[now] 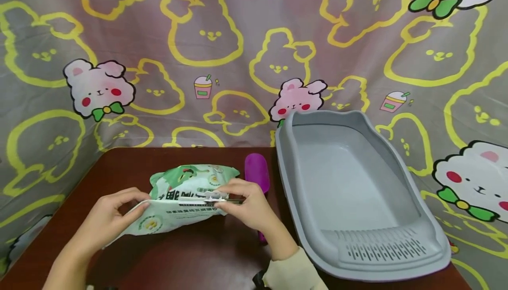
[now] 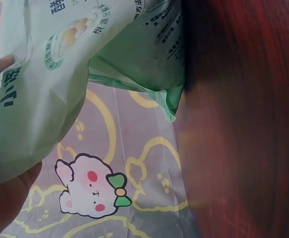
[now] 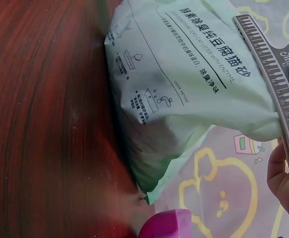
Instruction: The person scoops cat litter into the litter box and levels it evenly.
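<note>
A pale green and white bag of tofu cat litter (image 1: 170, 219) lies on the table, its top edge gathered toward me. At the left end of that edge my left hand (image 1: 113, 217) pinches the bag between thumb and fingers. My right hand (image 1: 252, 204) pinches a long sealing clip (image 3: 276, 82) printed with piano keys, which lies along the right part of the edge. In the left wrist view the bag (image 2: 40, 99) hides part of the left hand. Whether the clip is fully closed on the bag cannot be made out.
A large grey litter box (image 1: 349, 180) with a slotted front ledge stands on the right of the table. Between it and the bag lies a purple scoop (image 1: 256, 173), its handle partly behind the right forearm. The dark wooden table (image 1: 186, 263) meets a patterned curtain (image 1: 234, 74) behind.
</note>
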